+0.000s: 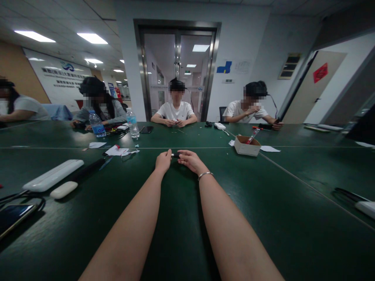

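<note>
Both of my arms reach forward over the green table (181,218), and my hands meet just short of its cross seam. Between them is a small black object with a silver end (176,155), too small and covered to name. My left hand (163,160) is closed at its silver end, thumb uppermost. From the other side, my right hand (190,160) pinches the black part with bent fingers. A silver bracelet (205,175) circles my right wrist.
To the left lie a long white device (54,175), a white rounded case (64,190), a phone (16,216) and paper scraps (117,151). Two water bottles (133,124) stand beyond. A small open box (247,147) is at right. Several people sit across the table.
</note>
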A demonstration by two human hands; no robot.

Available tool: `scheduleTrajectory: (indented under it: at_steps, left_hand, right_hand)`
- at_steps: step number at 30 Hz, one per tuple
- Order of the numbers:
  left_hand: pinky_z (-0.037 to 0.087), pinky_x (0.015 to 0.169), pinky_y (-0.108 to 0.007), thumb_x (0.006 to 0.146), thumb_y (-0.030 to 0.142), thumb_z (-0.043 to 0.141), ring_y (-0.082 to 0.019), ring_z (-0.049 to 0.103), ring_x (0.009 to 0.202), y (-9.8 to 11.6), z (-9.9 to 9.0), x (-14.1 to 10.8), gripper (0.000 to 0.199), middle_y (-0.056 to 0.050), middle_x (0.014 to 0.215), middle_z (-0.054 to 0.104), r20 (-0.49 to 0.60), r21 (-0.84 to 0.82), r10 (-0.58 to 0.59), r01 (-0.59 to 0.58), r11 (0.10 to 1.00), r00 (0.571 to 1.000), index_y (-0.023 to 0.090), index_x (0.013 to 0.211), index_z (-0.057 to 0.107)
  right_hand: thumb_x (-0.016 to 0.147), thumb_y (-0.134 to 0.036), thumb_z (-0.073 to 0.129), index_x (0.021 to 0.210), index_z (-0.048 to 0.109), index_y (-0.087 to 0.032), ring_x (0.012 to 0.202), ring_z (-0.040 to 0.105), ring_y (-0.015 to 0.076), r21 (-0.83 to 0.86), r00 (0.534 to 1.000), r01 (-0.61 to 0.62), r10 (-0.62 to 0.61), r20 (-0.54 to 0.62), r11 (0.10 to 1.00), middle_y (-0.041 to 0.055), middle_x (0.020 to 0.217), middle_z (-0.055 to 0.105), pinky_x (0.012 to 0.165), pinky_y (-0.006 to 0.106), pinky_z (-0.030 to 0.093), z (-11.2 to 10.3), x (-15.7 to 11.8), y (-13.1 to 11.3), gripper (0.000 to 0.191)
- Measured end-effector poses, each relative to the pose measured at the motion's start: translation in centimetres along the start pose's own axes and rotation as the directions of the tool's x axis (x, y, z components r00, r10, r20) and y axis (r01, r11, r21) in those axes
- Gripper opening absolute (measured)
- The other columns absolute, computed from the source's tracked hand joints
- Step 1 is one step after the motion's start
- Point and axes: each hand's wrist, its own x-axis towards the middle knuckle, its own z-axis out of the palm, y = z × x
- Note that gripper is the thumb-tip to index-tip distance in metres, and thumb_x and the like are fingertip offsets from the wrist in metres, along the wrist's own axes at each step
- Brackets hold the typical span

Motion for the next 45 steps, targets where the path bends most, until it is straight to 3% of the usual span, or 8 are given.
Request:
scheduleTrajectory:
  at_steps: [20,28,37,45]
  left_hand:
    - [0.033,0.054,-0.029,0.083,0.049,0.030,-0.018,0.051,0.049,1.3,-0.6,-0.4,0.050,-0.006,0.052,0.056,-0.034,0.043,-0.118,0.120,0.992,0.992,0.020,0.052,0.056]
    - [0.034,0.056,-0.027,0.081,0.053,0.033,-0.018,0.052,0.055,0.7,-0.3,-0.4,0.048,-0.004,0.055,0.058,-0.043,0.050,0.005,-0.003,0.999,0.999,0.020,0.059,0.060]
    - [0.037,0.060,-0.027,0.081,0.050,0.039,-0.017,0.052,0.061,-0.3,0.5,0.2,0.039,-0.003,0.065,0.060,-0.009,0.038,0.096,-0.096,0.995,0.995,0.020,0.067,0.060]
    - [0.042,0.078,-0.028,0.074,0.021,0.054,-0.015,0.056,0.082,-0.4,1.0,0.5,0.010,-0.004,0.089,0.062,-0.031,-0.188,0.237,-0.238,0.953,0.971,0.018,0.083,0.058]
  right_hand:
    - [0.064,0.002,0.065,0.085,0.066,-0.014,0.062,0.062,0.0085,0.016,0.998,0.056,-0.057,0.017,0.998,0.0003,0.076,0.057,0.063,0.022,0.056,0.8,-0.3,-0.5,0.026]
    - [0.069,-0.006,0.066,0.085,0.065,-0.012,0.055,0.061,0.0093,-0.026,0.999,0.039,-0.039,-0.022,0.999,0.0033,0.068,0.065,0.055,0.021,0.054,0.5,-0.1,-0.4,0.018]
    - [0.071,-0.015,0.067,0.071,0.061,-0.010,0.046,0.055,0.0080,0.002,0.989,0.046,-0.045,-0.138,0.999,0.0014,0.052,0.058,0.044,0.017,0.047,0.5,0.1,-0.4,0.007]
    - [0.071,-0.022,0.068,0.068,0.058,-0.011,0.046,0.053,0.0072,-0.002,0.984,0.060,-0.059,-0.170,0.998,0.0008,0.051,0.055,0.043,0.016,0.045,0.3,0.3,-0.2,0.015]
